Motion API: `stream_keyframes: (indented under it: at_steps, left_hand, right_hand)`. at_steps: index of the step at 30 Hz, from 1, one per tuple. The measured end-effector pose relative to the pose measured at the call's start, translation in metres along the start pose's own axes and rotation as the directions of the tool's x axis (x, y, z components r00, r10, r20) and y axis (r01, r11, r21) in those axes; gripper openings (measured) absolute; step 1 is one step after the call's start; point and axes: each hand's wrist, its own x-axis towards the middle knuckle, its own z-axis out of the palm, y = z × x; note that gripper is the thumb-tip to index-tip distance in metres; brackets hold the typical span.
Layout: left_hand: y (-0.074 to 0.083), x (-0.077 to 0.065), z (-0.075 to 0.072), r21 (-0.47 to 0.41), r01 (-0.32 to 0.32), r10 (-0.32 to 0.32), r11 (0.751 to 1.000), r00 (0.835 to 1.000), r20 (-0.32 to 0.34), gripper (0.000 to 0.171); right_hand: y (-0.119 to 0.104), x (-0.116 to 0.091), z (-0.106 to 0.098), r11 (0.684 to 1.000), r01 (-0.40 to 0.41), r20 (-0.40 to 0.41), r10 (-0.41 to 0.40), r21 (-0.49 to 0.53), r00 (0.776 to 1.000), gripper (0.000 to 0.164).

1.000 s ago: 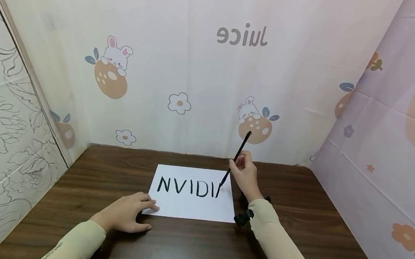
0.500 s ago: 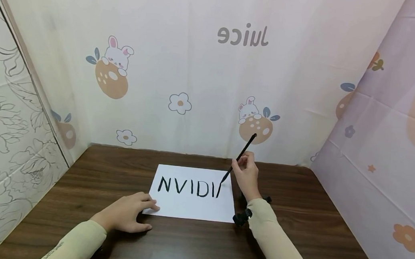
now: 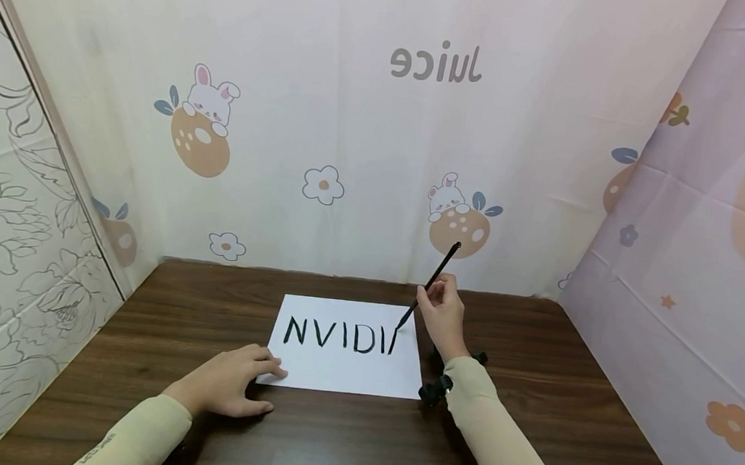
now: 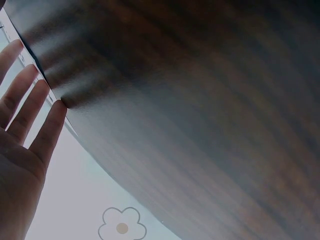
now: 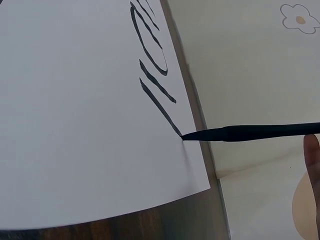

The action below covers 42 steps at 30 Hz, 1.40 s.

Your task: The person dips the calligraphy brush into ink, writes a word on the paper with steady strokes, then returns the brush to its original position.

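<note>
A white sheet of paper (image 3: 343, 374) lies on the table, bearing the black strokes "NVIDI" and one slanted stroke (image 3: 393, 342) at the right. My right hand (image 3: 442, 317) pinches a black brush (image 3: 434, 276), tilted with its top leaning right. In the right wrist view, the brush tip (image 5: 192, 136) touches the upper end of that slanted stroke. My left hand (image 3: 229, 381) rests at the paper's lower left corner with fingers spread, fingertips on the sheet and thumb on the wood. The left wrist view shows the left fingers (image 4: 50, 127) extended.
The dark wooden table (image 3: 331, 446) ends at a pale curtain (image 3: 277, 110) printed with rabbits, fruit and flowers. Patterned panels stand on the left (image 3: 19, 186) and right (image 3: 671, 232). A black wrist strap device (image 3: 436, 390) sits at the right cuff, beside the paper's edge.
Over the last second the brush's top has tilted further right, and the right hand has shifted slightly right. The last half second shows hardly any movement. My left hand stays in place.
</note>
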Motion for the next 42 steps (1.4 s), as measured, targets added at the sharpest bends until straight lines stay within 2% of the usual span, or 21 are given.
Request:
stream_keyframes:
  at_steps: [11,25,42]
  left_hand:
    - [0.001,0.0,-0.001,0.001,-0.012,0.012,1.0,1.0,-0.011,0.044]
    - [-0.001,0.0,0.001,0.025,-0.049,0.051,0.998,0.997,-0.058,0.044]
    - [0.0,0.0,0.0,0.024,-0.04,0.041,0.999,0.998,-0.042,0.044]
  right_hand:
    - [0.005,-0.001,0.0,1.0,-0.007,0.024,0.008,-0.029,1.0,0.026]
    - [0.002,-0.003,-0.003,0.999,0.005,0.066,-0.001,-0.054,0.998,0.026]
    - [-0.001,-0.002,-0.01,0.995,0.026,0.149,-0.011,-0.093,0.989,0.026]
